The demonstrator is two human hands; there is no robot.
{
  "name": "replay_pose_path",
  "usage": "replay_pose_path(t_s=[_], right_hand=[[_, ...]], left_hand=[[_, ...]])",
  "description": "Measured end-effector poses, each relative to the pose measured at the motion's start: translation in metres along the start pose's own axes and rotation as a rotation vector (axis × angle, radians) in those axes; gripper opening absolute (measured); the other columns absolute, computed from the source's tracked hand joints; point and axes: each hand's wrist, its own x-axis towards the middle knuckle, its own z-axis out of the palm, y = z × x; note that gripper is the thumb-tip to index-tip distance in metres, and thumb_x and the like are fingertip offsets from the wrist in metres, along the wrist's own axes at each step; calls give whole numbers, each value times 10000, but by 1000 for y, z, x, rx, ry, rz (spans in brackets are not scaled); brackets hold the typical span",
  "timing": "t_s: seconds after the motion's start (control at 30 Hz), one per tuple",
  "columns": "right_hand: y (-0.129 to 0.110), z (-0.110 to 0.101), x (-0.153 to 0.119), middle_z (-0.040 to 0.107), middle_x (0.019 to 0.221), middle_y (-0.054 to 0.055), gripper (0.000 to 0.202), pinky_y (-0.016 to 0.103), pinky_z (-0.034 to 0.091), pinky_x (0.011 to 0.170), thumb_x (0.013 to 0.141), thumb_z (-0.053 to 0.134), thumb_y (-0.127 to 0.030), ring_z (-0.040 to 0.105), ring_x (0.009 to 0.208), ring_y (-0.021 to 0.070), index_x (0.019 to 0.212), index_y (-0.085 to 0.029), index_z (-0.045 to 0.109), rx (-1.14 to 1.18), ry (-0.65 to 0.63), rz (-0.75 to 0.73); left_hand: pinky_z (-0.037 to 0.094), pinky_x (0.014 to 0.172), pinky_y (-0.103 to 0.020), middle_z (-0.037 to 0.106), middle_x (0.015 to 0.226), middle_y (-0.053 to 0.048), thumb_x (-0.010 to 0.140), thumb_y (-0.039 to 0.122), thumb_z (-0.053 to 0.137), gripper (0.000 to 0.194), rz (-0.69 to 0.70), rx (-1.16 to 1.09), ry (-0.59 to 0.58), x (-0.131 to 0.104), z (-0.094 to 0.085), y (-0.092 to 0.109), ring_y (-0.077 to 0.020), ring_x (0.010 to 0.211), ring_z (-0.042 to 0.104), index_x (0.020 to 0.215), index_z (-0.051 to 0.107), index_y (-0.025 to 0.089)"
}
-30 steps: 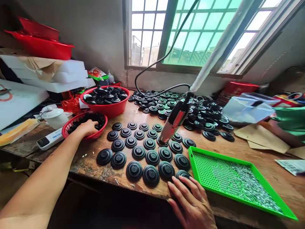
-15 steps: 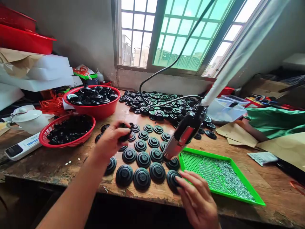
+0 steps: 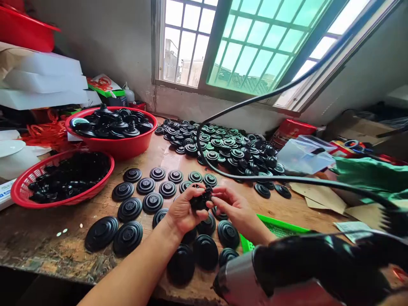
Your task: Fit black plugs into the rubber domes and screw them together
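Observation:
My left hand (image 3: 183, 210) is closed around several small black plastic parts (image 3: 200, 202), held above the middle of the bench. The fingertips of my right hand (image 3: 237, 210) pinch at the right side of the same bunch; the exact part between them is partly hidden. Beneath and around both hands, round stepped black discs (image 3: 153, 202) lie in loose rows on the wood. A black and silver electric screwdriver (image 3: 287, 267) looms large at the lower right, in front of my right forearm, with its tip pointing left.
Left stand a red basket (image 3: 110, 172) of small black parts and a red basin (image 3: 127, 146) heaped with black pieces. More discs (image 3: 219, 142) are piled below the window. A green tray (image 3: 270, 221) is partly hidden behind the screwdriver, whose black cable (image 3: 242, 102) loops across the bench.
My left hand has moved right and my right hand has left the front disc, so they now meet over the discs. The screwdriver has swung down toward the lower right; the view has shifted.

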Motion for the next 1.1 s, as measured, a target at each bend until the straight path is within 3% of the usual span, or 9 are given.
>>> replay_pose_path(t_s=[0.17, 0.37, 0.57, 0.8, 1.1], right_hand=[[7, -17, 20, 686, 816, 9, 330, 257, 498, 579, 746, 815, -475, 587, 656, 120, 886, -201, 695, -29, -81, 56], [21, -60, 84, 740, 933, 54, 229, 390, 547, 803, 791, 729, -432, 666, 863, 219, 918, -242, 723, -376, 17, -55], [46, -74, 137, 732, 929, 74, 210, 396, 536, 781, 823, 636, -340, 664, 796, 211, 943, -200, 736, -777, -97, -134], [49, -78, 143, 708, 965, 67, 206, 355, 539, 782, 878, 569, -298, 667, 850, 207, 995, -226, 723, -1006, -260, -272], [51, -72, 137, 736, 948, 85, 150, 363, 549, 825, 909, 569, -297, 700, 908, 243, 941, -221, 694, -1143, -212, -275]], left_hand=[[300, 403, -131, 609, 786, -11, 602, 176, 792, 342, 56, -15, 47, 4, -1, -3, -122, 598, 607, 865, 573, 184], [260, 397, -131, 576, 763, 19, 558, 194, 781, 380, 146, -65, 235, 11, -1, -4, -94, 555, 560, 859, 548, 198], [251, 403, -147, 562, 679, 26, 517, 219, 747, 371, 120, -48, 324, 14, -1, -7, -96, 523, 531, 825, 541, 204], [253, 410, -149, 560, 655, 23, 504, 252, 753, 394, 132, -34, 341, 15, -1, -7, -97, 538, 520, 835, 544, 200], [259, 405, -146, 561, 666, 26, 486, 269, 747, 417, 132, -14, 344, 14, 1, -6, -92, 541, 514, 844, 543, 203]])
